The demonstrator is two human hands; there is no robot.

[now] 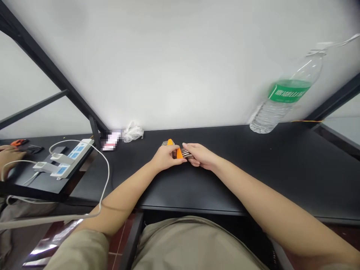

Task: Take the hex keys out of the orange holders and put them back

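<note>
Khaki cloth (191, 243) is seen nearest the camera at the bottom edge of the head view, and two bare forearms reach from it onto a black counter (239, 187). Near the middle of the counter, a small orange-and-striped object (179, 153) is held just in from the front edge. Its exact kind cannot be told, as much of it is hidden by the hands. The left hand (168, 157) is closed around its orange part, with the fingers curled over it. The right hand (198, 155) is nearly closed, with its fingertips (184, 145) pressed on the striped end.

A white power strip (64, 159) with blue panels lies on a dark board (42, 182) by the left edge, and a white cable (105, 180) is looped from it past the counter's front edge. Another person's hand (9, 159) rests at the far left, just beside an orange tool (19, 142). A crumpled plastic bag (133, 132) and a pixelated item (111, 140) lie at the back edge. Toward the back right corner, a blurred, tilted water bottle (282, 99) with a green label is seen.
</note>
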